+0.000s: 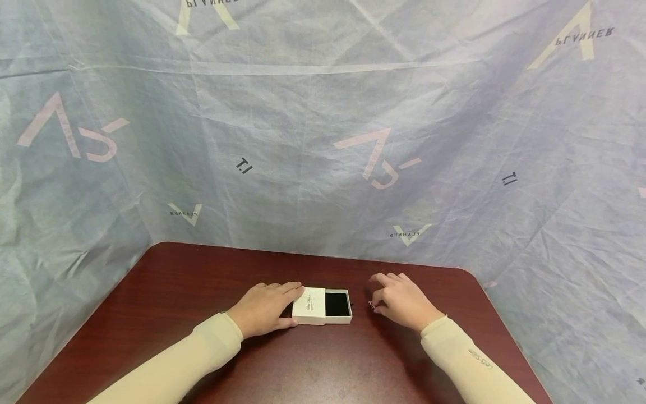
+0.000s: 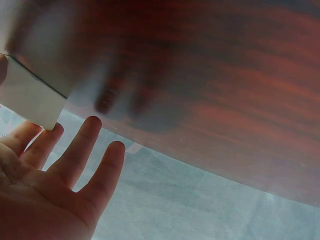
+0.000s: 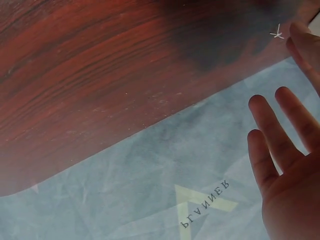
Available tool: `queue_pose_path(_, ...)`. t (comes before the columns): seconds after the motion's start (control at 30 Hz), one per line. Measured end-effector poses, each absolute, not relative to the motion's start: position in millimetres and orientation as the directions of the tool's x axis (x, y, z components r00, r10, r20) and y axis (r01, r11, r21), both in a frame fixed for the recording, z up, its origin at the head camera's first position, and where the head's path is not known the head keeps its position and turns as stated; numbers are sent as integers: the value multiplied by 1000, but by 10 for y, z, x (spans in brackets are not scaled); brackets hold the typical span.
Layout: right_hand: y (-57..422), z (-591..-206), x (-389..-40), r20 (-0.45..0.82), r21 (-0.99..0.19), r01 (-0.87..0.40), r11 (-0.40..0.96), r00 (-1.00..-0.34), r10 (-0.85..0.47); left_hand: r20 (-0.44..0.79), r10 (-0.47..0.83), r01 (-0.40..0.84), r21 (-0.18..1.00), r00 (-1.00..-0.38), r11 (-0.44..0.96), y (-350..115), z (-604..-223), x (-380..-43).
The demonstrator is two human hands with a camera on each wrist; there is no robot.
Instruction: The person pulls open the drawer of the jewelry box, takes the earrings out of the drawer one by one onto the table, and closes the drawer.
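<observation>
A small white slide-out box with dark script lettering lies on the table, its drawer pulled partly out to the right. Black padding shows inside the drawer. My left hand grips the box's left end, thumb at the near corner and fingers at the far one. In the left wrist view, the white box sits between the thumb and fingers. To the right of the drawer, my right hand pinches a tiny silvery X-shaped piece, seemingly jewellery, at the tips of thumb and index finger. Its other fingers are spread loosely.
The box rests on a dark red-brown wooden table with rounded far corners. A grey-blue cloth printed with letters and logos hangs behind the table and along both sides. A small dark tab sticks out from the drawer's right end.
</observation>
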State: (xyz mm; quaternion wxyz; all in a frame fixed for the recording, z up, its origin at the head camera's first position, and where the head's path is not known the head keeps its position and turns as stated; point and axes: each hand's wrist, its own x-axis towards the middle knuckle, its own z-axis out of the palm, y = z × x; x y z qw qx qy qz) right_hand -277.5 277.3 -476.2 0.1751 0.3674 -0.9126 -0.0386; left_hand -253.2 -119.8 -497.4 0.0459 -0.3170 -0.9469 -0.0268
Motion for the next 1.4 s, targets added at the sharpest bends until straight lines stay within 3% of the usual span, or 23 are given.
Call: queue_pose_path(1.4,2803,-4814,-2765,237,148,-627,765,-728,-643,103,602,607,25,-792,794,-1202,-4992,-2573)
